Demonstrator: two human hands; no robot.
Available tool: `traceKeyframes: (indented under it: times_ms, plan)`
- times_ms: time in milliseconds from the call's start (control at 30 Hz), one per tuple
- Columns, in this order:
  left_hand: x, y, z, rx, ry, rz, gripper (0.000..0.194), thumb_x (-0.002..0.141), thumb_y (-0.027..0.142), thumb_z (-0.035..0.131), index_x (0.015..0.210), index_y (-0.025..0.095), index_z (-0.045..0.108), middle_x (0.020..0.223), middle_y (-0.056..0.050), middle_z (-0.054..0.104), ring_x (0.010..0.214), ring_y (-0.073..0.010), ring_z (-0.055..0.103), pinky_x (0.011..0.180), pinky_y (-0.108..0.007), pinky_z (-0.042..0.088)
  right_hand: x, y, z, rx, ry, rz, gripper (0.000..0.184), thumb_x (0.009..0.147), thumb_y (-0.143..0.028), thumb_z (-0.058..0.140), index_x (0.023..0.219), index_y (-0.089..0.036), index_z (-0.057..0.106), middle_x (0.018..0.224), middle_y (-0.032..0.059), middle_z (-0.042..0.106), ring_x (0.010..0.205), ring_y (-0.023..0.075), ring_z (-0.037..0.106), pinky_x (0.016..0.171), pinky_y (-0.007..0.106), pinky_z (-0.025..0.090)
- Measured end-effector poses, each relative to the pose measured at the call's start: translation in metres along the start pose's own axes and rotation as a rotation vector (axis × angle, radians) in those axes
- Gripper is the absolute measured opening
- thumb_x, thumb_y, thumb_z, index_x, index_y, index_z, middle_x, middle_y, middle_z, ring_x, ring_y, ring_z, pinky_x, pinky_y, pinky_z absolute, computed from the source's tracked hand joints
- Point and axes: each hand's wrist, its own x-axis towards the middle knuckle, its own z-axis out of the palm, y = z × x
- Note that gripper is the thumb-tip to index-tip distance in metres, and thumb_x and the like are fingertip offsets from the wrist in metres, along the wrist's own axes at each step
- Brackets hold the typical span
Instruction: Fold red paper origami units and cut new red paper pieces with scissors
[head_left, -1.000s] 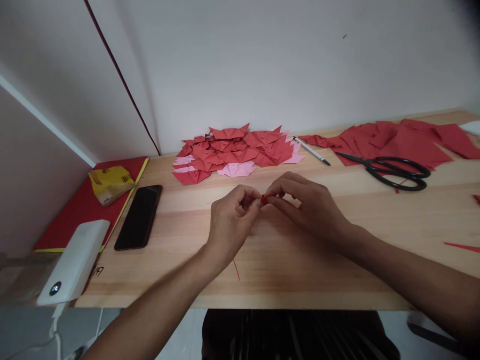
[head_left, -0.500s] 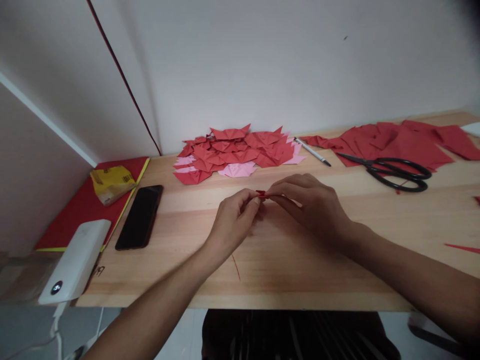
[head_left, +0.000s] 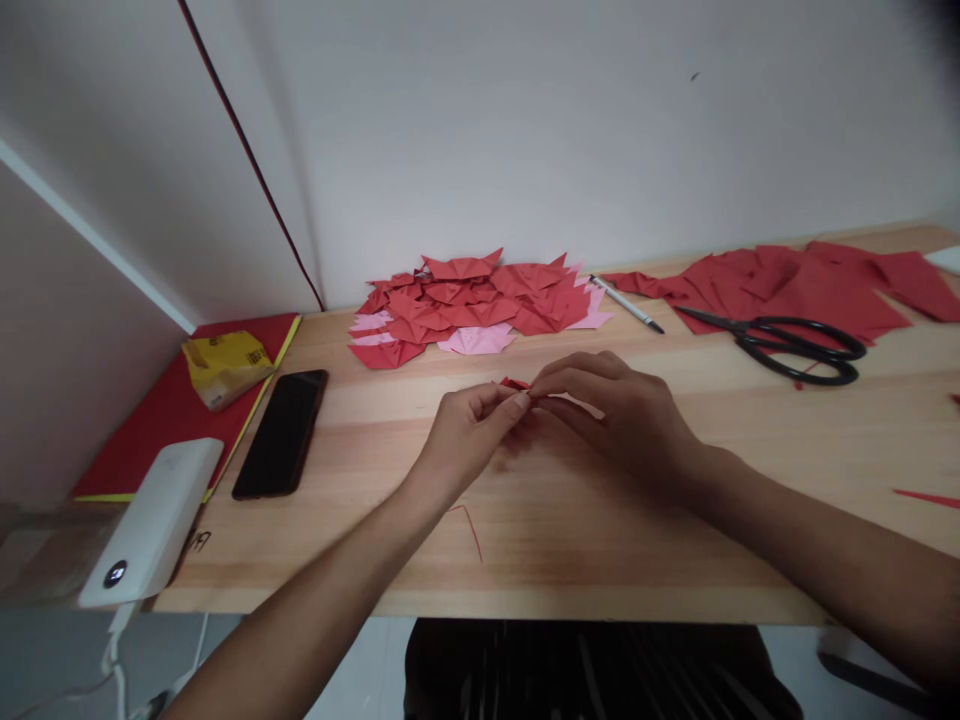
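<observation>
Left hand [head_left: 466, 430]: grip pinched on a small red paper [head_left: 514, 383], which sits over mid-desk [head_left: 637, 560], partly hidden by fingers. Right hand [head_left: 619, 400]: fingertips meet the left's at the paper's right end; cannot tell whether its grip is closed on it. Beyond the 2 hands, pile [head_left: 472, 312] of red and pink folded papers by the wall. Pen [head_left: 627, 304] right of it, then red sheets [head_left: 795, 285], scissors [head_left: 799, 350] at their near edge. Thin red strip [head_left: 474, 535] beside left forearm.
</observation>
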Motion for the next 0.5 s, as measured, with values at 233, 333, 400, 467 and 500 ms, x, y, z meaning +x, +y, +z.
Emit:
traceKeyframes:
  times_ms: [233,333,400,467,500]
  plan:
    - [-0.0014,0.0002,-0.0024,-0.052,-0.01,-0.004,0.024,0.078,0.033,0.069,0.089,0.011,0.071,0.077,-0.004,0.068,0.064,-0.0098,0.059,0.062,-0.021,0.047,0.0012,-0.0018,-0.0002,0.078,0.037,0.035,0.01,0.091,-0.02,0.057,0.094,-0.023,0.066,0.101,0.0052,0.069,0.095,0.0184,0.064,0.084,0.034,0.052]
    - [-0.0011,-0.0003,-0.0025,-0.057,-0.014,-0.006,0.023,0.078,0.032,0.07,0.086,0.011,0.071,0.074,-0.003,0.067,0.062,-0.0092,0.058,0.061,-0.021,0.046,0.0024,-0.0022,-0.0002,0.152,0.031,0.044,0.01,0.091,-0.02,0.057,0.093,-0.022,0.067,0.101,0.0061,0.068,0.095,0.0182,0.065,0.084,0.033,0.053]
    - [-0.001,-0.0004,-0.0024,-0.047,-0.025,-0.011,0.022,0.077,0.033,0.07,0.084,0.011,0.07,0.071,-0.002,0.066,0.06,-0.0091,0.057,0.059,-0.021,0.046,0.0027,-0.002,-0.0003,0.181,0.021,0.062,0.01,0.09,-0.021,0.057,0.092,-0.023,0.066,0.1,0.0058,0.069,0.094,0.0186,0.065,0.083,0.034,0.053]
    - [-0.0009,-0.0003,-0.0024,-0.036,-0.035,-0.012,0.022,0.076,0.033,0.07,0.084,0.012,0.07,0.07,-0.002,0.066,0.059,-0.0094,0.058,0.058,-0.021,0.047,0.0029,-0.0018,-0.0006,0.206,0.019,0.078,0.009,0.09,-0.021,0.057,0.091,-0.023,0.066,0.1,0.0057,0.069,0.093,0.0188,0.065,0.082,0.035,0.054]
    - [-0.0008,-0.0004,-0.0024,-0.035,-0.039,-0.011,0.022,0.076,0.033,0.071,0.083,0.012,0.07,0.069,-0.002,0.066,0.059,-0.0095,0.058,0.058,-0.021,0.047,0.003,-0.0018,-0.0008,0.215,0.022,0.079,0.009,0.09,-0.021,0.058,0.091,-0.023,0.066,0.099,0.0058,0.069,0.093,0.0188,0.065,0.082,0.035,0.054]
